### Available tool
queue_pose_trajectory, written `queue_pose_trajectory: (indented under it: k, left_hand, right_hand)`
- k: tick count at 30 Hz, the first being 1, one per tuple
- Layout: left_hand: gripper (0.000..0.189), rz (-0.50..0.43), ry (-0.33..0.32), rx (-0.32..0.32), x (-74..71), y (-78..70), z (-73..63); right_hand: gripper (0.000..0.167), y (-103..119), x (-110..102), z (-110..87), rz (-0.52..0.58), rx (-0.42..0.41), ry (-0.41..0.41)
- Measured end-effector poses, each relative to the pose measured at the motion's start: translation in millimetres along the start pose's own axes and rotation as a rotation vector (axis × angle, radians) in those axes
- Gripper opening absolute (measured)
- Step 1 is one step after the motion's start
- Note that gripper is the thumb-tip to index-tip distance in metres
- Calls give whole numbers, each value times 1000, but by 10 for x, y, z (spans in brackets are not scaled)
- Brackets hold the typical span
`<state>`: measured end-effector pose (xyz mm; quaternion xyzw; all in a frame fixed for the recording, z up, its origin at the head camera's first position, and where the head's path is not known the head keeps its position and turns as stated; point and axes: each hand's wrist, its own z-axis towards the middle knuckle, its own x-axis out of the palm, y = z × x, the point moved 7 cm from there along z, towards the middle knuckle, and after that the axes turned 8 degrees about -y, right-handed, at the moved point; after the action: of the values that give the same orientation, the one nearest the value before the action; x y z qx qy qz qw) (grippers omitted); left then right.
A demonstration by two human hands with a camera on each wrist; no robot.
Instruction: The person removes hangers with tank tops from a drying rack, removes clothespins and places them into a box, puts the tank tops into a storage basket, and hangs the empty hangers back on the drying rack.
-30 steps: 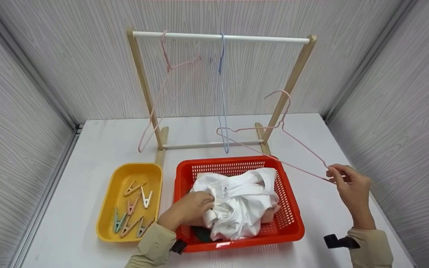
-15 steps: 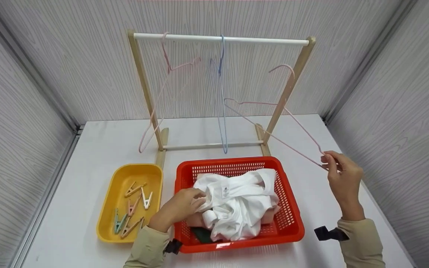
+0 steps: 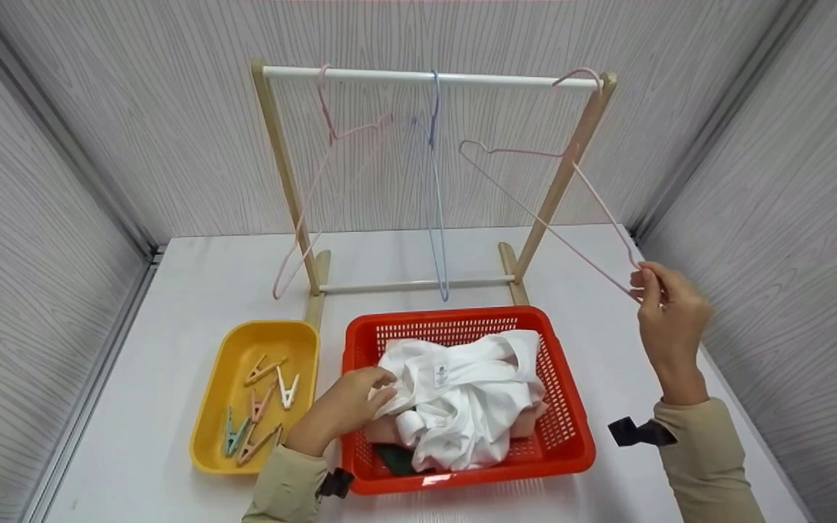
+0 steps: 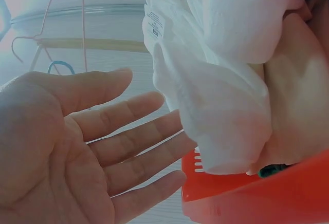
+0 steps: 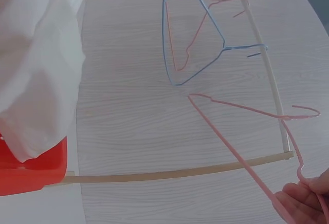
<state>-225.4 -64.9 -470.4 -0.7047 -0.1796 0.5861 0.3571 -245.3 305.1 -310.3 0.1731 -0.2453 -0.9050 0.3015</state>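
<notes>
My right hand (image 3: 673, 312) pinches a pink wire hanger (image 3: 524, 152) by one lower corner. The hanger's hook is level with the right end of the rack's white bar (image 3: 498, 77); whether it touches the bar, I cannot tell. In the right wrist view, fingers and thumb curl round the pink hanger's (image 5: 241, 158) corner. My left hand (image 3: 349, 399) hovers at the left side of the red basket, beside a crumpled white garment (image 3: 473, 414) with a label. In the left wrist view this hand (image 4: 97, 147) has its fingers extended, with nothing gripped.
Another pink hanger (image 3: 302, 200) and a blue hanger (image 3: 442, 218) hang from the bar. The red basket (image 3: 580, 414) also holds pinkish and dark green cloth. Left of it, a yellow tray (image 3: 233, 356) contains several clothespins (image 3: 288, 388). Patterned walls stand on the sides and behind.
My right hand has raised the pink hanger from above the basket's right side up to bar height. My left hand has drawn back slightly left from the white garment.
</notes>
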Motion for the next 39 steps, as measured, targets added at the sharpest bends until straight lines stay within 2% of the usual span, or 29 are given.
queue_pose_trajectory:
  k: [7,12,19,23,33,39]
  left_hand:
    - [30,-2,-14,36,-11,-16,-1]
    - [29,-17,-26,66,-17,-32,-4]
    - [31,-21,-6,17,-2,-17,-4]
    - [31,-15,-3,6,3,-14,-10]
    - [31,-14,8,25,9,-19,-20]
    - [28,16,-34,45,-6,-1,-14]
  right_hand:
    - [18,39,102,86,-22,36,-1]
    - [18,54,204,125,-44,27,1]
    - [17,13,334,118,-101,13,6]
    - [17,-21,398,83,-118,16,32]
    - [18,-67,531,-17,-189,31,153]
    - [23,-59,604,-59,-222,37,195]
